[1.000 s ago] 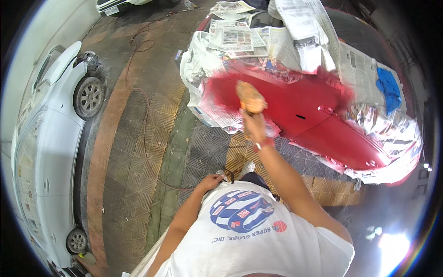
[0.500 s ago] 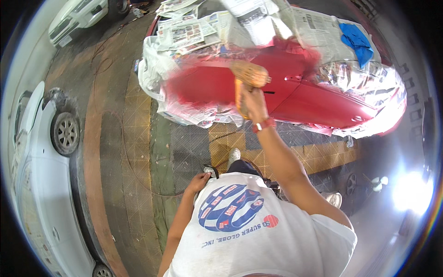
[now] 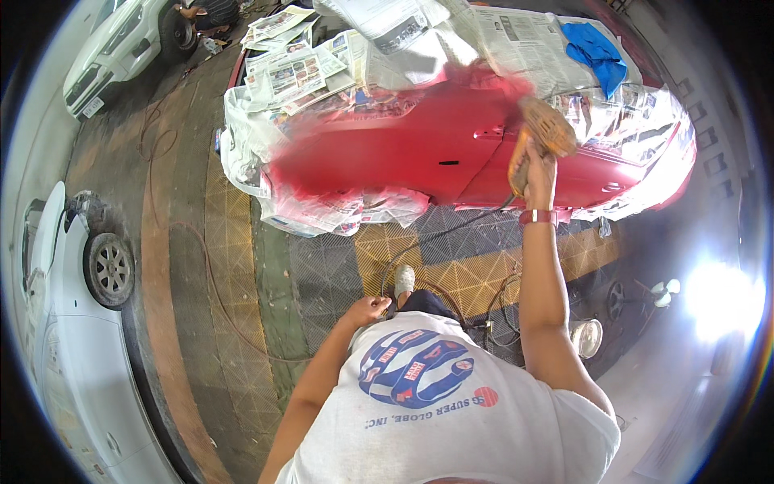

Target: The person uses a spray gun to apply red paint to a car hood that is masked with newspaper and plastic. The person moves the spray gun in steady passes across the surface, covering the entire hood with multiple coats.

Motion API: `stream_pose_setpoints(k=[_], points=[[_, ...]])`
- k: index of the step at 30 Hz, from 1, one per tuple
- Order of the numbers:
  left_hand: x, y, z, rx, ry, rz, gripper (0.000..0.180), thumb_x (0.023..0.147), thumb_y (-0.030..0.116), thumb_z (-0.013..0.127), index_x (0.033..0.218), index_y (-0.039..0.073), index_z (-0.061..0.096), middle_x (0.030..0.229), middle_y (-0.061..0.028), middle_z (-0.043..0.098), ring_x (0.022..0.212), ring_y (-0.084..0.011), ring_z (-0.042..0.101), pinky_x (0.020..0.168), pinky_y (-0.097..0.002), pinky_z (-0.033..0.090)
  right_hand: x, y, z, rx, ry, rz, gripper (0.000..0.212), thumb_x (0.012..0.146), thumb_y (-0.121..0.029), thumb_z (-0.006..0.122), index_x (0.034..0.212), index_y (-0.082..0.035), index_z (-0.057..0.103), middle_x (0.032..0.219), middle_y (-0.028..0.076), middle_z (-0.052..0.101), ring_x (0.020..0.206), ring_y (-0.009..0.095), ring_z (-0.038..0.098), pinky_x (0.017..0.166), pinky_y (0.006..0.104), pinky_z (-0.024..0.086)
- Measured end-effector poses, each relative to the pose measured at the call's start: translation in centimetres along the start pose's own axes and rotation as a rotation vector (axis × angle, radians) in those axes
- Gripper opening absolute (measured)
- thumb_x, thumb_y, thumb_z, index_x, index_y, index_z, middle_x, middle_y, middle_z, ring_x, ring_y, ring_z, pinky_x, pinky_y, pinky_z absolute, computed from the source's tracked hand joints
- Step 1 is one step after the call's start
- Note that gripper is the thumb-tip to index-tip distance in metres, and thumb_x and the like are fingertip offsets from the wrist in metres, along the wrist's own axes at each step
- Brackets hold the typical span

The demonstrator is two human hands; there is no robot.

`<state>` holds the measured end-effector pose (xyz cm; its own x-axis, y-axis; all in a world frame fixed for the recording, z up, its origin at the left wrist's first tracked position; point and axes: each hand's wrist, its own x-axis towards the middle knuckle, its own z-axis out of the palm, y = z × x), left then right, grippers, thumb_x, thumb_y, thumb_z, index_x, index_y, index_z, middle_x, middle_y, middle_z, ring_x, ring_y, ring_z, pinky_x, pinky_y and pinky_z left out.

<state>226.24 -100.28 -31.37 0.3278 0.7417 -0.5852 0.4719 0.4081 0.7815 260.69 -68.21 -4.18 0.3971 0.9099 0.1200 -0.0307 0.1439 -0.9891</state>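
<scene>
My right hand (image 3: 540,173) is closed round the grip of an orange pistol-grip tool (image 3: 550,129), its kind not clear, and holds it over the side of a car (image 3: 419,153) with red paint. Below that tool a dark cord (image 3: 435,235) comes away and curves across the floor to my left hand (image 3: 367,310), closed on it at my waist. Fresh red colour covers the door panels and fades out in a mist over the masking newspaper (image 3: 294,77). A dark door handle slot shows in the red.
Plastic and newspaper wrap both car ends; a blue cloth (image 3: 595,55) lies on top. At left stand a silver car (image 3: 89,355) and a white vehicle (image 3: 113,52), with a person (image 3: 214,12) crouching beside it. A hose (image 3: 211,282) crosses the floor. A bright lamp (image 3: 721,302) shines at right.
My right hand has carried the orange tool rightward along the car's side. My left hand has moved slightly right. The person by the white vehicle has come into view.
</scene>
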Motion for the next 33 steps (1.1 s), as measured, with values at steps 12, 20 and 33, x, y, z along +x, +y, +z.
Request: stream_pose_setpoints(k=[12, 20, 33], points=[[-3.9, -0.6, 0.6, -0.146, 0.148, -0.138, 0.058, 0.101, 0.054, 0.058, 0.119, 0.002, 0.074, 0.114, -0.0215, 0.075, 0.106, -0.0290, 0.071, 0.093, -0.0375, 0.053, -3.6, -1.9, 7.2, 0.076, -0.526, 0.396, 0.023, 0.098, -0.025, 0.073, 0.106, -0.005, 0.064, 0.076, 0.002, 0.063, 0.057, 0.013, 0.062, 0.048, 0.0299, 0.054], [-3.1, -0.9, 1.5, -0.240, 0.108, -0.117, 0.062, 0.100, 0.057, 0.059, 0.126, 0.003, 0.072, 0.124, -0.0189, 0.073, 0.114, -0.0297, 0.068, 0.101, -0.0391, 0.050, -2.2, 3.5, 1.4, 0.015, 0.049, 0.064, 0.025, 0.094, -0.013, 0.075, 0.113, -0.006, 0.061, 0.084, 0.003, 0.063, 0.066, 0.011, 0.062, 0.058, 0.0266, 0.053], [-6.3, -2.6, 1.4, -0.195, 0.117, -0.318, 0.057, 0.101, 0.055, 0.060, 0.125, 0.005, 0.074, 0.117, -0.0145, 0.075, 0.111, -0.0228, 0.068, 0.100, -0.0354, 0.050, -16.2, 11.8, 14.0, 0.110, -0.614, 0.218, 0.062, 0.092, 0.005, 0.071, 0.149, 0.001, 0.046, 0.147, 0.009, 0.056, 0.134, 0.018, 0.053, 0.115, 0.0316, 0.040]])
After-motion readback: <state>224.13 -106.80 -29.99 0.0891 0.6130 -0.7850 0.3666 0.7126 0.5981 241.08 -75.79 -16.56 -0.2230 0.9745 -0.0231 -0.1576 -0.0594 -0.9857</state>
